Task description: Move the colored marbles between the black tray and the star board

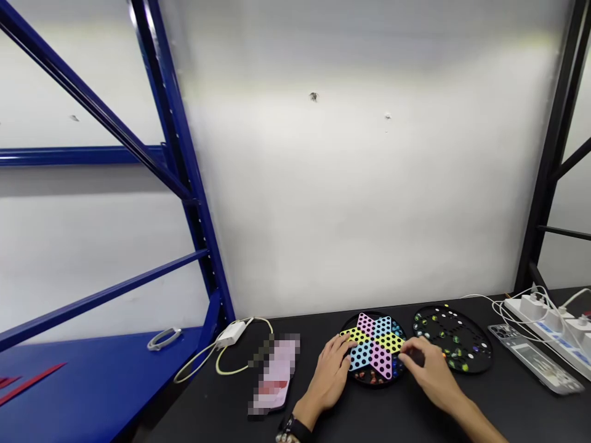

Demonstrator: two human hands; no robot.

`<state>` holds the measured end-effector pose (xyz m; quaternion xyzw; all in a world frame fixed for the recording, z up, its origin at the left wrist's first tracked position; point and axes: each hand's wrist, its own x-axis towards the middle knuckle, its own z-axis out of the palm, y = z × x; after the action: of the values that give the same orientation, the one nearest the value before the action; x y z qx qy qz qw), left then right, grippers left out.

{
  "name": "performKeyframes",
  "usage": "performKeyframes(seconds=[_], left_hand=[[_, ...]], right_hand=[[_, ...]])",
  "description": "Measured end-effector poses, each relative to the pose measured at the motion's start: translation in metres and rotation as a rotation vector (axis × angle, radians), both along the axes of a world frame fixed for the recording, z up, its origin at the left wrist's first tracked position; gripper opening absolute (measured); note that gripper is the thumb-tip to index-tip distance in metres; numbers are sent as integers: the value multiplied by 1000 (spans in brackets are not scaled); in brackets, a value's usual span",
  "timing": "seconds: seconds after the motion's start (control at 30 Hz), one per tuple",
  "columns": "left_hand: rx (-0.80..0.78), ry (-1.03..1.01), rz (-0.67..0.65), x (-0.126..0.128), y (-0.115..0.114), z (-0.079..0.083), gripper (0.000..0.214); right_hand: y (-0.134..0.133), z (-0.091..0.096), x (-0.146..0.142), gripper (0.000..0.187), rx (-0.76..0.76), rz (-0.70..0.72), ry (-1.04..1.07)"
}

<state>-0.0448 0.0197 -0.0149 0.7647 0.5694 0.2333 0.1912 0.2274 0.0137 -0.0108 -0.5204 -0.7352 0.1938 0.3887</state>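
Hands rested on a star-shaped marble board (375,352) near us on the black tabletop (462,400): our left hand (333,372) lay flat, fingers spread; our right hand (427,367) curled, grip unclear. A nudge, we judged, could scatter marbles toward the tray (455,340) at right.

Head camera faces the wall, table (221,400) low in frame.
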Motion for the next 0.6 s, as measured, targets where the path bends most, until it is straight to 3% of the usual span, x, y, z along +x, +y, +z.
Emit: performKeyframes(seconds=[0.13, 0.23, 0.37, 0.6], left_hand=[[10, -9, -5, -1, 0, -1, 41], [15, -3, -10, -2, -1, -3, 41], [32, 3, -27, -3, 0, -5, 40], [45, 10, -26, -6, 4, -11, 42]], right_hand=[[-10, -4, -69, 20, 98, 186, -255], [-15, -11, -81, 26, 171, 264, -372], [-18, -14, -51, 35, 221, 252, -406], [14, -35, 55, 46, 35, -283, -415]])
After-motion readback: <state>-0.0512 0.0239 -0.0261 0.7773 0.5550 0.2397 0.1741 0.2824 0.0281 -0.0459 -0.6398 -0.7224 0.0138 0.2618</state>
